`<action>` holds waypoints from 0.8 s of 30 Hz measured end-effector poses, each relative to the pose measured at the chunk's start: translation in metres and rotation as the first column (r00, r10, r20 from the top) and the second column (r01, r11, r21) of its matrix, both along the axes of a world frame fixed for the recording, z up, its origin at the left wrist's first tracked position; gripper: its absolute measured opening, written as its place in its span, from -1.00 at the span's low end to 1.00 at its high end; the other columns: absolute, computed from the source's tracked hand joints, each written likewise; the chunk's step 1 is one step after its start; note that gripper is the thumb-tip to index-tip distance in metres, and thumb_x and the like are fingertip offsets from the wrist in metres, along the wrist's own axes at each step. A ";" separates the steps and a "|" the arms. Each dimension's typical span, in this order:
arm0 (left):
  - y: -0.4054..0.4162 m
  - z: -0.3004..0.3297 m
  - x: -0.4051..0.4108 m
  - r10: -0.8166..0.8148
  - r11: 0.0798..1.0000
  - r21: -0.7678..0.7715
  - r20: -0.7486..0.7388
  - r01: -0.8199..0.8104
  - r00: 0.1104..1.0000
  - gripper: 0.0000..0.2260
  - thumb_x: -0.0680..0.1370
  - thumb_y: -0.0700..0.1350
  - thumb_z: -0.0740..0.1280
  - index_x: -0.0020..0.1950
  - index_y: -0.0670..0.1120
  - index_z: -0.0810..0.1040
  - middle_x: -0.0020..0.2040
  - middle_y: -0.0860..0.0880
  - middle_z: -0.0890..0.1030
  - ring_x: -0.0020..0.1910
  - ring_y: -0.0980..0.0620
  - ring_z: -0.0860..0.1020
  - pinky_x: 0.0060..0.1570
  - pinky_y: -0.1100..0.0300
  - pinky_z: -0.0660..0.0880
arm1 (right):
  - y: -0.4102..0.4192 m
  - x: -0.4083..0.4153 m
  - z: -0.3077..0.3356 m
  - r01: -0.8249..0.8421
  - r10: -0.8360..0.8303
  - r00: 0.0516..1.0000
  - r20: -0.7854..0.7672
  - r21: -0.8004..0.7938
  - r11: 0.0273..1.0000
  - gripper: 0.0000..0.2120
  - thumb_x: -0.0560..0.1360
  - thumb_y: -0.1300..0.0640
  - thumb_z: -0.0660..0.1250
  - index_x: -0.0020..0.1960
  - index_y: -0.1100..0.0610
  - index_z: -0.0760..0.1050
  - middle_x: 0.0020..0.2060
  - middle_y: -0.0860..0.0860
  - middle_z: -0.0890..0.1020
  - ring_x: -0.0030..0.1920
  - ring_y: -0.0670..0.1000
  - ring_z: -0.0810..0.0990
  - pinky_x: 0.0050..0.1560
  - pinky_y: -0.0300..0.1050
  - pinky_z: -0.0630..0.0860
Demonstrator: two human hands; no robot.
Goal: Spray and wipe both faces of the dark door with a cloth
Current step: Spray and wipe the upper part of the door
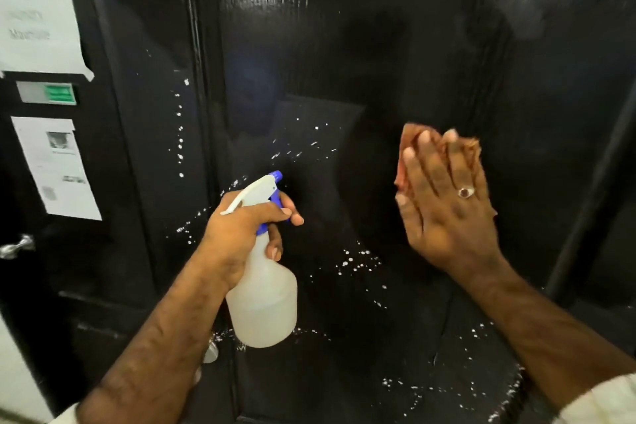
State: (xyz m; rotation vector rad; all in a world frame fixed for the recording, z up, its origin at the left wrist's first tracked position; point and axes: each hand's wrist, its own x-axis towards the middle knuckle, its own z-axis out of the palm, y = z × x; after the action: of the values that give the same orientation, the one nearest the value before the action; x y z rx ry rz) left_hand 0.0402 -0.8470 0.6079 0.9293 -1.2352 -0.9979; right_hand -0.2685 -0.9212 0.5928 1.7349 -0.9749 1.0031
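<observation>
Left hand grips spray bottle (seemingly clear liquid inside).

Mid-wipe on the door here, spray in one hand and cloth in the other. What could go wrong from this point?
1. Droplets sit scattered well below and left of the cloth under the right hand; patches could be missed and may dry as spots.
2. The spray bottle in the left hand aims toward the door edge; overspray might reach the taped paper notices.
3. Specks near the bottom could run off the panel.
</observation>
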 end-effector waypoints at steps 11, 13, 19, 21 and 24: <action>-0.008 -0.006 0.075 0.041 0.999 0.017 -0.022 -0.040 0.999 -0.91 0.55 -0.31 0.36 -0.07 -0.24 0.67 -0.05 -0.33 0.70 -0.54 -0.08 0.39 -0.34 0.07 0.47 | -0.013 0.175 0.015 -0.074 0.077 0.996 -0.054 0.054 0.996 -0.38 0.77 -0.04 0.09 0.74 0.18 0.06 0.73 0.18 0.06 0.73 0.29 -0.04 0.69 0.33 -0.01; -0.009 -0.011 0.084 0.038 0.999 0.031 -0.026 -0.037 0.999 -0.91 0.54 -0.31 0.36 -0.01 -0.30 0.64 -0.03 -0.35 0.70 -0.55 -0.07 0.38 -0.36 0.08 0.46 | -0.011 0.172 -0.014 -0.067 0.084 0.980 -0.182 0.095 0.993 -0.37 0.77 -0.03 0.11 0.75 0.17 0.04 0.74 0.18 0.03 0.73 0.27 -0.06 0.70 0.33 0.00; 0.004 -0.014 0.106 -0.014 0.999 0.040 -0.037 0.015 0.999 -0.91 0.55 -0.33 0.36 -0.07 -0.25 0.66 -0.04 -0.34 0.71 -0.55 -0.08 0.38 -0.37 0.08 0.46 | -0.003 0.108 -0.035 -0.002 0.002 0.980 -0.199 -0.001 1.000 -0.39 0.71 0.00 0.33 0.68 0.19 0.28 0.68 0.19 0.26 0.69 0.31 0.18 0.63 0.38 0.21; 0.009 -0.012 0.117 -0.015 0.999 0.047 -0.036 0.017 0.999 -0.86 0.55 -0.34 0.35 -0.14 -0.21 0.67 -0.06 -0.33 0.71 -0.56 -0.09 0.37 -0.36 0.09 0.46 | -0.002 0.104 -0.012 0.046 -0.049 0.995 -0.087 -0.036 0.998 -0.36 0.70 0.01 0.32 0.69 0.20 0.24 0.68 0.21 0.25 0.68 0.35 0.17 0.62 0.42 0.19; 0.010 -0.007 0.132 -0.026 0.998 0.050 -0.009 0.027 1.000 -0.92 0.56 -0.33 0.34 -0.06 -0.28 0.64 -0.04 -0.34 0.71 -0.55 -0.08 0.38 -0.37 0.10 0.48 | -0.007 0.129 0.034 0.076 -0.073 0.991 0.115 -0.019 0.997 -0.37 0.75 -0.03 0.21 0.72 0.21 0.14 0.71 0.22 0.15 0.71 0.35 0.05 0.65 0.42 0.08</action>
State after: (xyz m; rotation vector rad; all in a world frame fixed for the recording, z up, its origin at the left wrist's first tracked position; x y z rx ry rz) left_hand 0.1723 -0.8371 0.6008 0.9492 -1.2230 -1.0569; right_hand -0.1399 -0.9280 0.6268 1.6249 -1.0884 1.0703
